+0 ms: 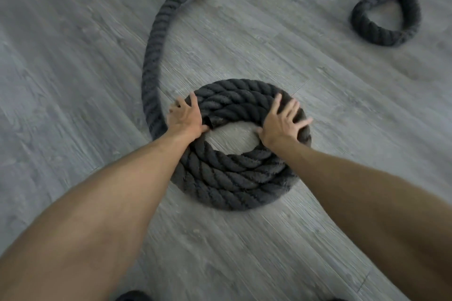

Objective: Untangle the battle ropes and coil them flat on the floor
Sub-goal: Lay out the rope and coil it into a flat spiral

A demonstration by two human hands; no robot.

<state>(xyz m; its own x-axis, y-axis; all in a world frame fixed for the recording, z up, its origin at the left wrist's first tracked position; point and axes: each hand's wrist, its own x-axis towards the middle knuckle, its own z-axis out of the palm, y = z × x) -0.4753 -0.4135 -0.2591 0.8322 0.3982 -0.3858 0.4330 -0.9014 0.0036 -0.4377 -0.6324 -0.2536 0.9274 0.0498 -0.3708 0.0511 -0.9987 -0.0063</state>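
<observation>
The coil (234, 178) lies flat on the floor (73, 56) right below me, about two turns wound round a bare middle; from its left side the tail (156, 39) sweeps away in a wide curve and out of view at the top; a separate loop (386, 22) sits well apart at the upper right. This rope looks thick, heavy and rough-laid, so I expect it to bend only in broad arcs and to spring outward if let go; the twisted strands should grip my palms rather than slip; nothing here is fragile. I judge the best hold to be flat on top of the turns to pin them, with the tail taken close to where it leaves the coil when feeding the next turn. My left hand (187, 117) rests on the coil's left side beside the cut end (215, 123), fingers spread and fairly straight, thumb towards the inner edge; my right hand (281, 124) lies on the right side likewise, fingers splayed over the turns; neither is closed round the rope. Both arms reach forward and down, nearly straight.
</observation>
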